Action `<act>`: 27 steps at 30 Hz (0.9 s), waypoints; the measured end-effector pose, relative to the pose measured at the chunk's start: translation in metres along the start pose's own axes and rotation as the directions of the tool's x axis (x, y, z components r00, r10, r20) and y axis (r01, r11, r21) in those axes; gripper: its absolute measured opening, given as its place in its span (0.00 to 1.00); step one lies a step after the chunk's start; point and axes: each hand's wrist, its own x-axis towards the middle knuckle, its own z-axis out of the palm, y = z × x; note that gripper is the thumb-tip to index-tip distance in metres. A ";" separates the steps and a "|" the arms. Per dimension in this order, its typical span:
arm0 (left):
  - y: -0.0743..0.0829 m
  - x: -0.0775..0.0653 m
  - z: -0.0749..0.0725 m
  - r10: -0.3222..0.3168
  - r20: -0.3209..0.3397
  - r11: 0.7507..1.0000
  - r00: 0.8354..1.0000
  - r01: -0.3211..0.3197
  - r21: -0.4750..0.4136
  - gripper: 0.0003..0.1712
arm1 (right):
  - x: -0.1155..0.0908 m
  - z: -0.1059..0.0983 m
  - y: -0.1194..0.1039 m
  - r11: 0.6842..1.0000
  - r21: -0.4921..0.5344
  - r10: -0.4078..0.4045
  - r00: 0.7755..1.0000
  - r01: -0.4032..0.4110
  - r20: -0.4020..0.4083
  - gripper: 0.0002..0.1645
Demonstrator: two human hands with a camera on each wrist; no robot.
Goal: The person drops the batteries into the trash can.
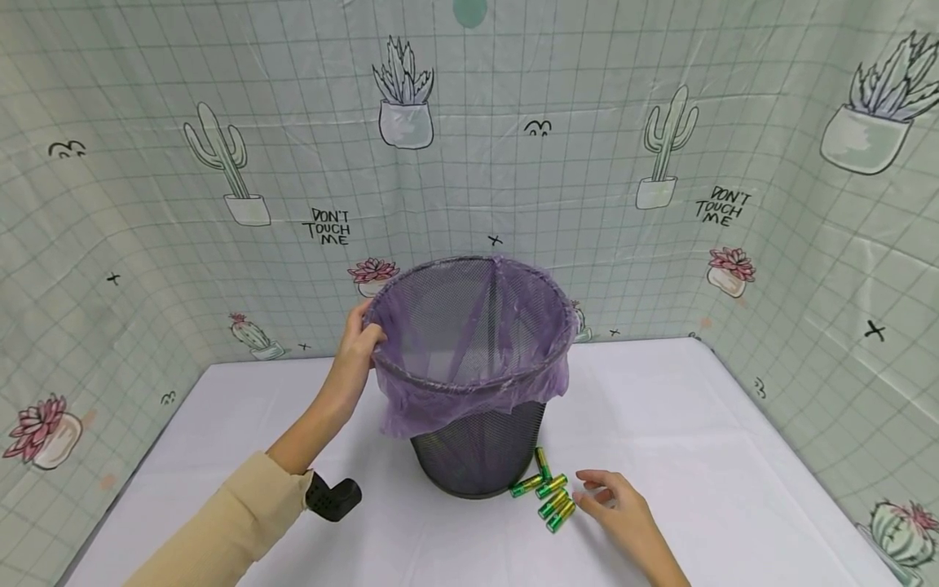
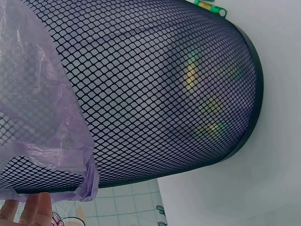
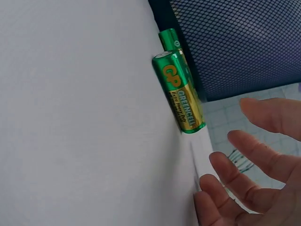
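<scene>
On the white table (image 1: 645,408), right by the mesh bin's (image 1: 477,452) base: five green-gold batteries (image 1: 553,503), lying flat. Four have long axes slanting near-left to far-right; one runs steeper, far-left to near-right. Left hand (image 1: 359,338) grips the bin's bagged rim (image 1: 469,388). Right hand (image 1: 614,507) beside batteries, fingers parted, loosely bent, holding nothing.

Draped booth (image 1: 117,212), cactus-print cloth (image 1: 469,196), white table (image 1: 653,424)

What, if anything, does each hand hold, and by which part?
The left hand grips the mesh bin by its bag-covered rim; the right hand holds nothing.
</scene>
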 end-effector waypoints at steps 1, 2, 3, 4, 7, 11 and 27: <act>0.000 0.000 0.000 -0.002 0.001 1.000 1.000 0.002 0.002 0.40 | 0.000 0.001 0.002 1.000 0.002 0.005 1.000 -0.005 0.002 0.23; 0.000 0.000 0.000 -0.004 0.001 1.000 1.000 0.004 0.004 0.40 | -0.001 0.001 0.003 1.000 0.003 0.005 1.000 -0.005 0.003 0.23; -0.001 0.000 0.001 -0.003 0.000 1.000 1.000 0.003 0.005 0.40 | -0.001 0.002 0.005 1.000 0.005 0.003 1.000 -0.003 0.005 0.23; -0.001 0.000 0.001 -0.003 0.000 1.000 1.000 0.003 0.007 0.40 | -0.001 0.002 0.006 1.000 0.005 0.001 1.000 -0.001 0.005 0.23; -0.001 0.001 0.001 -0.003 -0.002 1.000 1.000 0.003 0.014 0.40 | -0.001 0.003 0.008 1.000 0.003 -0.003 1.000 0.003 0.001 0.20; -0.001 0.001 0.002 -0.004 -0.002 1.000 1.000 0.004 0.015 0.40 | -0.001 0.004 0.011 1.000 -0.014 -0.010 1.000 0.010 0.000 0.18; -0.001 0.002 0.001 -0.008 0.002 1.000 1.000 0.008 0.018 0.40 | 0.003 0.008 0.011 0.999 -0.037 -0.016 0.999 0.018 0.051 0.17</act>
